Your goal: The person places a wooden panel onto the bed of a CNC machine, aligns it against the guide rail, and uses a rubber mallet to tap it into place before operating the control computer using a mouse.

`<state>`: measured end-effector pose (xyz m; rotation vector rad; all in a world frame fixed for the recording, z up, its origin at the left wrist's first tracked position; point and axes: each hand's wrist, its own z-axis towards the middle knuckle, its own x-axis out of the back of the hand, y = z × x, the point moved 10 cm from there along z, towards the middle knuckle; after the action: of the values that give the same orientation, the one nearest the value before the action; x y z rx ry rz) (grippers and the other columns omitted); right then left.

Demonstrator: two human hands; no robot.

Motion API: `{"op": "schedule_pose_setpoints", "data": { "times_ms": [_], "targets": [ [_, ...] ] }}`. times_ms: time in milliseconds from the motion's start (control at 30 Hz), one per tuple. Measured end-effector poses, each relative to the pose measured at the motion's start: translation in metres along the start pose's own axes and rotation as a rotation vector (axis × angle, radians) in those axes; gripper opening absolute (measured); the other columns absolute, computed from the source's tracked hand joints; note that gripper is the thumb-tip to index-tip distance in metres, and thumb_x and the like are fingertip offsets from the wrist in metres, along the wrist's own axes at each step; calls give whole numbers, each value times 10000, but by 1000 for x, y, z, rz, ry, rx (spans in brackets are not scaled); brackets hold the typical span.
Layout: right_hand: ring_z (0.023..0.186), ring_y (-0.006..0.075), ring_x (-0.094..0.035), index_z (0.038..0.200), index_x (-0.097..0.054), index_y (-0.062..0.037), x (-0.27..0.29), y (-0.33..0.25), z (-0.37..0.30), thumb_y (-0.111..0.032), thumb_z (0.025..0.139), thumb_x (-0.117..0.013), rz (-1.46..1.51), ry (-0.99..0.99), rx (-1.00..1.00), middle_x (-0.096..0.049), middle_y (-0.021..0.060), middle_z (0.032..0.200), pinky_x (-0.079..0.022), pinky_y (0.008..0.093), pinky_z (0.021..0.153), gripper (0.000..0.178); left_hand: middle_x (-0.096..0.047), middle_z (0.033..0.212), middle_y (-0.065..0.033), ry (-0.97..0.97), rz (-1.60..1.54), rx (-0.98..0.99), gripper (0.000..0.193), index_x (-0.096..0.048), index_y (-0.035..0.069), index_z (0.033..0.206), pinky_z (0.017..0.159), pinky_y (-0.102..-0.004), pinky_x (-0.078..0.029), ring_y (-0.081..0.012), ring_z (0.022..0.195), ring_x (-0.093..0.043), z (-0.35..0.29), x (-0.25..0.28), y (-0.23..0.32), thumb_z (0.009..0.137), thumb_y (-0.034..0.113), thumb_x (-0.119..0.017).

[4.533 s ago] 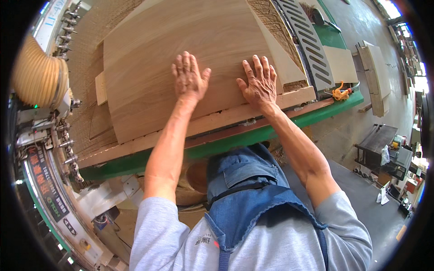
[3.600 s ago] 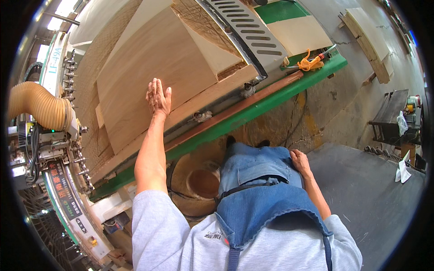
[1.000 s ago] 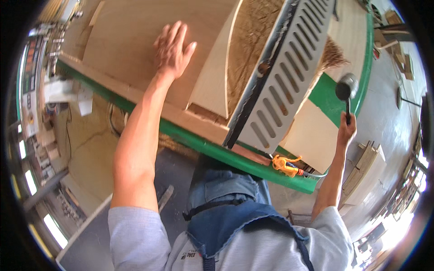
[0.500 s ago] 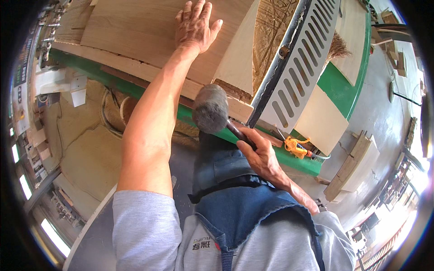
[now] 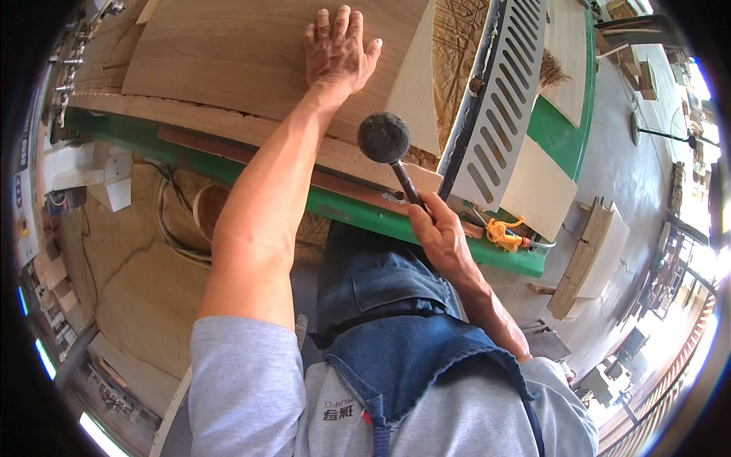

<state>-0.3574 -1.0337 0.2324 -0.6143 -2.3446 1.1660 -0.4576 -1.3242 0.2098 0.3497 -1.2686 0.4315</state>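
Observation:
My left hand (image 5: pixel 336 59) lies flat on a brown wood panel (image 5: pixel 228 57), its fingers stretched out and a little apart. The handle of a black rubber mallet (image 5: pixel 384 138) is wrapped in the fingers of my right hand (image 5: pixel 443 238). The mallet's round head points away from me, in front of the panel's near edge; whether it touches the wood I cannot tell. Along that edge runs a pale wooden strip (image 5: pixel 190 114). A light, pointed piece of veneer (image 5: pixel 417 95) lies right of the panel, beside a rough brown board (image 5: pixel 458 38).
A grey slotted metal plate (image 5: pixel 499 129) slants along the right of the green bench (image 5: pixel 365 221). An orange clip with a hose (image 5: pixel 504 233) sits at the near right corner. Bristles of a brush (image 5: pixel 551 70) show beyond the plate. Stacked timber (image 5: pixel 586 259) lies on the floor at right.
The mallet has moved away from me and slightly right, its head now farther over the bench edge. My right hand has moved a little forward. My left hand stays flat on the panel.

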Motion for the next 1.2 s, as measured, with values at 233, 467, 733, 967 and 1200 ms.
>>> {"op": "schedule_pose_setpoints", "data": {
  "times_ms": [233, 467, 733, 967, 1200],
  "targets": [
    [756, 101, -459, 1144, -583, -22, -5, 9, 3, -239, 1012, -551, 5, -44, -59, -517, 18, 794, -415, 275, 679, 256, -329, 1565, -118, 27, -109, 12, 655, -391, 88, 1482, 1177, -523, -190, -374, 1457, -244, -4, -1, 3, 991, 520, -429],
    [648, 67, -435, 1028, -571, -41, 1, 16, 15, -242, 1017, -519, 15, -87, -21, -468, -31, 718, -362, 252, 551, 207, -452, 1462, -117, 139, -151, 41, 555, -517, 63, 1369, 1122, -516, -274, -366, 1381, -361, -2, 17, -8, 969, 447, -486],
    [669, 267, -598, 1210, -588, -79, 37, -10, 18, -217, 983, -494, -442, -48, 157, -591, 155, 731, -461, 392, 616, 282, -468, 1453, -90, 132, -166, 53, 445, -541, 67, 1329, 1096, -519, -301, -305, 1383, -377, -56, 32, -78, 960, 314, -539],
    [560, 177, -570, 1170, -599, -33, -7, -52, 14, -223, 1006, -460, -336, 35, -119, -576, 83, 634, -437, 348, 536, 287, -340, 1569, -116, 71, -35, 348, 622, -414, 63, 1475, 1171, -538, -201, -363, 1455, -261, -63, 25, -233, 996, 459, -436],
    [711, 157, -566, 1289, -530, -44, -210, -227, 118, -156, 950, -551, -248, -244, 383, -582, 57, 818, -436, 274, 609, 357, -420, 1482, -201, 192, -313, 302, 558, -537, 15, 1356, 1100, -564, -264, -412, 1343, -399, -68, 37, -243, 935, 380, -566]
  ]
}}
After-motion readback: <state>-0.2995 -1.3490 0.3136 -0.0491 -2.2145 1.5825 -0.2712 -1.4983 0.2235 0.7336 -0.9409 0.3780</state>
